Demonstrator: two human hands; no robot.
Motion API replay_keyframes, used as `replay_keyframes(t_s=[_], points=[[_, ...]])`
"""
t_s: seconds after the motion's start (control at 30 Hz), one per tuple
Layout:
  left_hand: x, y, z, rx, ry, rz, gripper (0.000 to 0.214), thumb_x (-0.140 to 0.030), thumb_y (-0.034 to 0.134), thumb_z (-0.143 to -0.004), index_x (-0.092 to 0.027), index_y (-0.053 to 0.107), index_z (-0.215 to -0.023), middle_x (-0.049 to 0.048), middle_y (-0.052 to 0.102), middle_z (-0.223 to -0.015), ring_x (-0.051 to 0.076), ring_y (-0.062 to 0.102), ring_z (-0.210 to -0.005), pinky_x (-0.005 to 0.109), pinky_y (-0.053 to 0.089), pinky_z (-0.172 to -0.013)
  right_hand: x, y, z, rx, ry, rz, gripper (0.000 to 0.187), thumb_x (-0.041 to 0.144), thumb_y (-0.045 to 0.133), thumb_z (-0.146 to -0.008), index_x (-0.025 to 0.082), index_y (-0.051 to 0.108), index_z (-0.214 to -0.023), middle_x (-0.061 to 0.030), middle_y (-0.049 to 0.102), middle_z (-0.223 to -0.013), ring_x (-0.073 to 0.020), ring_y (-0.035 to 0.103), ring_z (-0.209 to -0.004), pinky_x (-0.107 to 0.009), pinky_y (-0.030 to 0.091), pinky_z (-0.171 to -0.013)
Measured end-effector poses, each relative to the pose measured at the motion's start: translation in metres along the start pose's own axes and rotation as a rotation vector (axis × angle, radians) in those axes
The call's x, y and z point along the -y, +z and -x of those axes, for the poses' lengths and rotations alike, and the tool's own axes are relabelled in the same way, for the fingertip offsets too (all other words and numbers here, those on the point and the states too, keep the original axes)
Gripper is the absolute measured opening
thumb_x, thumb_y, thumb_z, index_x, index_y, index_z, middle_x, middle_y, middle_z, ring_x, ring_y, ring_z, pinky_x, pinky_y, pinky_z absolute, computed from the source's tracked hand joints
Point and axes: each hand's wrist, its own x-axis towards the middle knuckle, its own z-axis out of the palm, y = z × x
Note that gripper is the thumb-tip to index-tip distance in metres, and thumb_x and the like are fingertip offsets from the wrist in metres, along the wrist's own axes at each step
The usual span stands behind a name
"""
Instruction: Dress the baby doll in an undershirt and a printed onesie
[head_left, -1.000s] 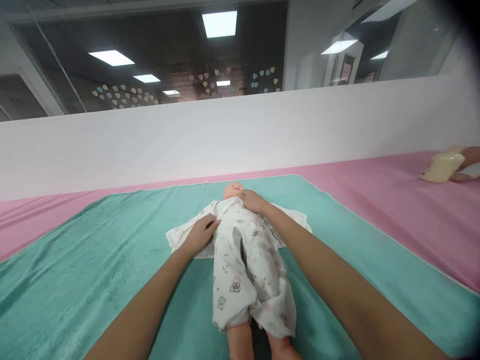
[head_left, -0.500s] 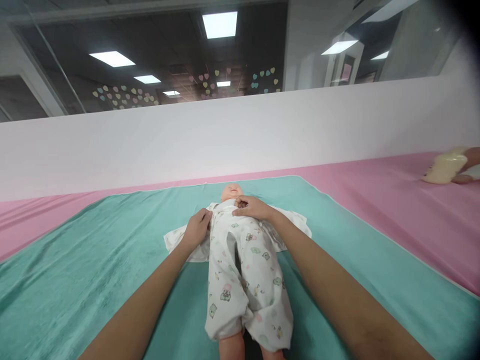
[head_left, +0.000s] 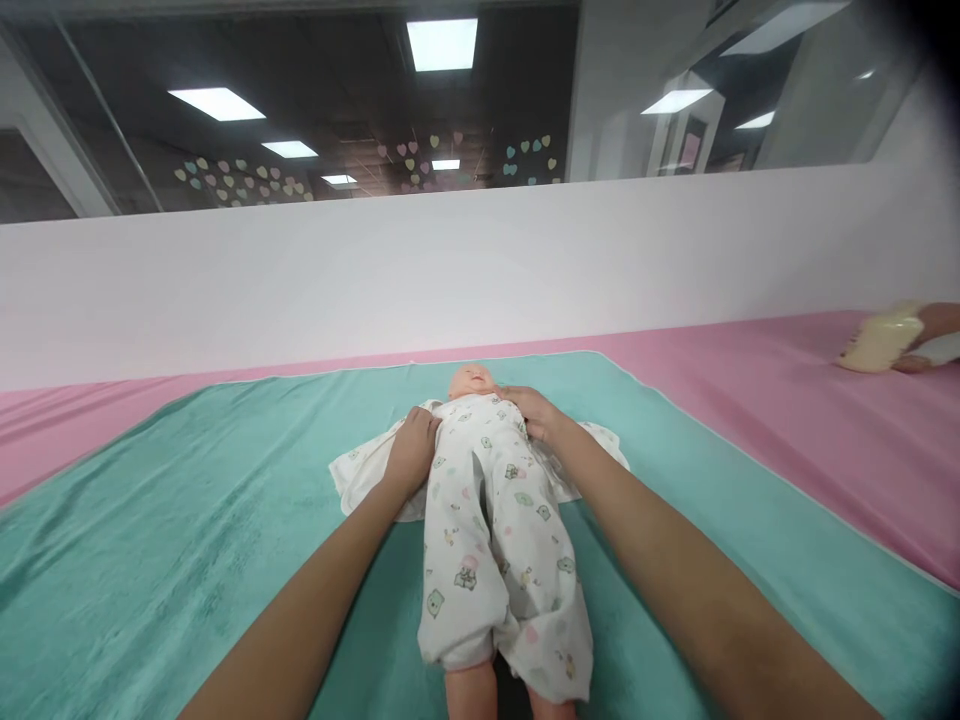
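Note:
A baby doll [head_left: 472,379] lies on its back, head far from me and lower legs running out of the bottom of the frame. White printed baby trousers [head_left: 469,572] cover its legs and reach up to its chest. A white baby top [head_left: 365,470] spreads out on both sides beneath it. My left hand [head_left: 412,447] is closed at the left edge of the trousers' waist, its fingertips partly hidden. On the opposite side, my right hand [head_left: 534,412] grips the waistband edge near the chest, fingers bent over it and thumb lower down.
Under the doll lies a teal blanket [head_left: 187,520] on a pink sheet [head_left: 810,420]. At the far right another person's hand [head_left: 937,322] holds a baby bottle [head_left: 879,340] tilted. A white wall [head_left: 450,270] with windows above it stands behind.
My right hand has moved from the middle of the waistband out to its right side. My left hand stays at the left side. The other person's bottle has tilted slightly more.

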Motion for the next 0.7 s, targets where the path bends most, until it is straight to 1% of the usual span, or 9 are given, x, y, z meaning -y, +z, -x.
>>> replay_keyframes(t_s=[0.1,0.2,0.27,0.33,0.43,0.5,0.57,0.63,0.7], points=[[-0.003,-0.002,0.005,0.009,0.009,-0.145,0.032,-0.034,0.021,-0.096,-0.019,0.048,-0.088,0.0078,0.052,-0.099,0.018,0.053,-0.078,0.030,0.040,-0.064,-0.006,0.004,0.000,-0.145,-0.025,0.081,0.034,0.050,0.053,-0.076,0.019,0.051,-0.062,0.0007,0.052,-0.061,-0.0138,0.045,-0.062,-0.026,0.033,-0.059],[-0.004,-0.007,0.009,0.027,0.012,-0.218,0.034,-0.035,0.019,-0.096,-0.019,0.048,-0.093,0.0078,0.050,-0.101,0.018,0.054,-0.080,0.029,0.039,-0.062,-0.009,0.007,0.007,-0.238,-0.091,0.296,0.034,0.050,0.047,-0.081,0.020,0.050,-0.065,0.0020,0.053,-0.062,-0.0134,0.044,-0.061,-0.025,0.030,-0.059],[-0.005,-0.010,0.013,0.032,0.016,-0.229,0.033,-0.033,0.019,-0.096,-0.019,0.049,-0.093,0.0080,0.051,-0.103,0.018,0.055,-0.082,0.028,0.040,-0.063,-0.012,0.006,0.015,-0.242,-0.119,0.419,0.034,0.048,0.041,-0.086,0.021,0.051,-0.068,0.0012,0.056,-0.064,-0.0138,0.046,-0.061,-0.025,0.029,-0.059],[-0.005,-0.013,0.019,0.050,0.008,-0.236,0.028,-0.028,0.023,-0.095,-0.018,0.050,-0.092,0.0086,0.052,-0.103,0.018,0.055,-0.084,0.028,0.040,-0.065,-0.017,0.001,0.028,-0.223,-0.129,0.471,0.032,0.045,0.039,-0.088,0.021,0.051,-0.071,0.0002,0.058,-0.067,-0.0143,0.047,-0.063,-0.026,0.028,-0.060],[-0.006,-0.016,0.027,0.148,-0.025,-0.184,0.017,-0.020,0.036,-0.088,-0.017,0.053,-0.087,0.0099,0.058,-0.097,0.021,0.056,-0.087,0.030,0.041,-0.069,-0.025,-0.010,0.048,-0.154,-0.096,0.408,0.034,0.045,0.039,-0.088,0.020,0.050,-0.067,-0.0003,0.057,-0.067,-0.0146,0.047,-0.066,-0.026,0.029,-0.062],[-0.009,-0.016,0.030,0.234,-0.067,-0.047,0.013,-0.018,0.044,-0.081,-0.017,0.057,-0.082,0.0103,0.063,-0.092,0.024,0.057,-0.088,0.032,0.042,-0.073,-0.029,-0.018,0.060,-0.072,-0.034,0.292,0.038,0.049,0.039,-0.087,0.020,0.047,-0.063,0.0005,0.053,-0.064,-0.0136,0.045,-0.063,-0.026,0.030,-0.060],[-0.012,-0.017,0.032,0.274,-0.143,0.166,0.012,-0.018,0.049,-0.075,-0.017,0.061,-0.077,0.0107,0.067,-0.089,0.027,0.059,-0.087,0.036,0.042,-0.076,-0.032,-0.024,0.067,0.029,0.045,0.121,0.039,0.052,0.042,-0.084,0.019,0.045,-0.063,0.0021,0.049,-0.060,-0.0118,0.042,-0.057,-0.026,0.030,-0.056],[-0.014,-0.017,0.033,0.284,-0.248,0.432,0.013,-0.020,0.053,-0.072,-0.016,0.064,-0.076,0.0101,0.069,-0.087,0.028,0.060,-0.087,0.038,0.044,-0.077,-0.033,-0.027,0.070,0.124,0.107,-0.084,0.036,0.053,0.051,-0.078,0.019,0.047,-0.068,0.0031,0.048,-0.061,-0.0104,0.040,-0.055,-0.025,0.031,-0.054],[-0.017,-0.017,0.034,0.334,-0.338,0.749,0.017,-0.021,0.057,-0.068,-0.015,0.066,-0.081,0.0092,0.070,-0.088,0.028,0.062,-0.085,0.037,0.047,-0.075,-0.034,-0.028,0.071,0.187,0.150,-0.301,0.034,0.050,0.062,-0.070,0.018,0.050,-0.073,0.0032,0.050,-0.065,-0.0098,0.042,-0.056,-0.024,0.033,-0.054]])
